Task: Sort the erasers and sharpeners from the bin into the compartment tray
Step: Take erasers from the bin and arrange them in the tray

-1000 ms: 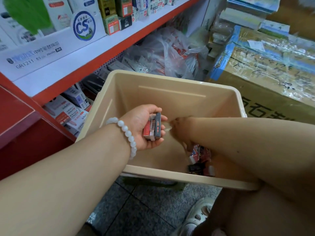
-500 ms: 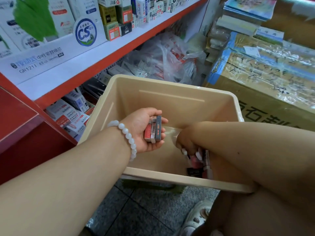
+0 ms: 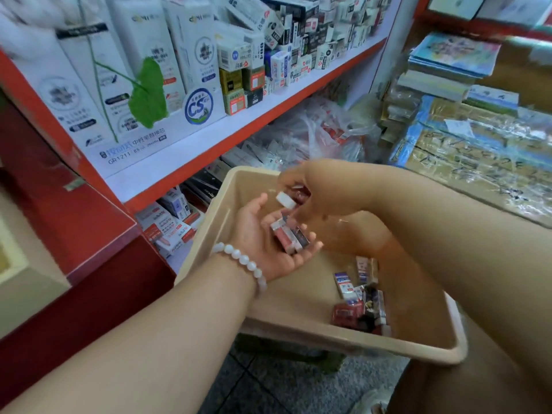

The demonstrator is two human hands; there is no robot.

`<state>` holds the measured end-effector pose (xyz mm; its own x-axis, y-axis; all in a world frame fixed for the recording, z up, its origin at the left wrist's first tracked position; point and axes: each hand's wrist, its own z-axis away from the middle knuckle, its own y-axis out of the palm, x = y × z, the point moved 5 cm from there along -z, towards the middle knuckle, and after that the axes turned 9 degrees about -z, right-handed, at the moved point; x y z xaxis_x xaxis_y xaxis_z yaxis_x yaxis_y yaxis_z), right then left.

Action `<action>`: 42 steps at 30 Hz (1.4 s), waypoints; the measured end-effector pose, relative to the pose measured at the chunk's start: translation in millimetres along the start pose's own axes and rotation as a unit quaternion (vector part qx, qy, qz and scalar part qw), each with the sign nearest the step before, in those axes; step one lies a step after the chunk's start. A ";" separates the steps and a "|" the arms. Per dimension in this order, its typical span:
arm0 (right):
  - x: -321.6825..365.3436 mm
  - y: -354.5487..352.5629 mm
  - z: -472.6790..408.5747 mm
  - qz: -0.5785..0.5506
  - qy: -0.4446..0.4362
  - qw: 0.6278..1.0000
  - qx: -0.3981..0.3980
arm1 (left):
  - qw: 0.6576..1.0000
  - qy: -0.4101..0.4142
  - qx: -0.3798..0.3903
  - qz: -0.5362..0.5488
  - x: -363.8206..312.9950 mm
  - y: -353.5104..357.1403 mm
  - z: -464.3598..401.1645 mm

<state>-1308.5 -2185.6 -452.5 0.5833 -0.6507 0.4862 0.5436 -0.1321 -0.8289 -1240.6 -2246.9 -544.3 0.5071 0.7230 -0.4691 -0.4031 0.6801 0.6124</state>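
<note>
A beige plastic bin (image 3: 352,346) sits in front of me with several wrapped erasers (image 3: 360,297) lying in its near right corner. My left hand (image 3: 263,234), with a white bead bracelet on its wrist, is palm up over the bin and cradles a small stack of erasers (image 3: 289,236) in its curled fingers. My right hand (image 3: 322,189) hovers just above it and pinches a white eraser (image 3: 285,200) together with a dark red one. No compartment tray is in view.
A red-edged white shelf (image 3: 209,144) with stationery boxes runs along the left and back. Plastic bags of goods lie under it. A taped cardboard box (image 3: 478,156) and stacked books (image 3: 448,64) stand at the right. Grey tiled floor (image 3: 268,389) shows below the bin.
My right hand has risen out of the bin's corner with erasers and come over my left palm. The camera has tilted up, showing more shelf.
</note>
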 end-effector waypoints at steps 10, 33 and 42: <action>42.9 -0.4 41.9 -0.164 -0.063 0.981 -0.081 | 0.990 0.071 0.067 0.098 -7.4 7.3 61.2; 178.7 19.0 62.3 -0.659 -0.172 0.712 -0.173 | 0.970 0.224 0.009 0.094 -54.2 -47.5 229.9; 289.4 67.9 14.9 -0.523 -0.184 0.831 -0.055 | 0.849 0.454 -0.245 -0.109 -126.5 -178.5 364.6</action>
<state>-1093.8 -2371.7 -364.0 -0.0175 0.1320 0.9911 0.8225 -0.5617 0.0893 -955.0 -2504.1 -362.3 -0.0970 0.2165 -0.9714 -0.7570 0.6176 0.2132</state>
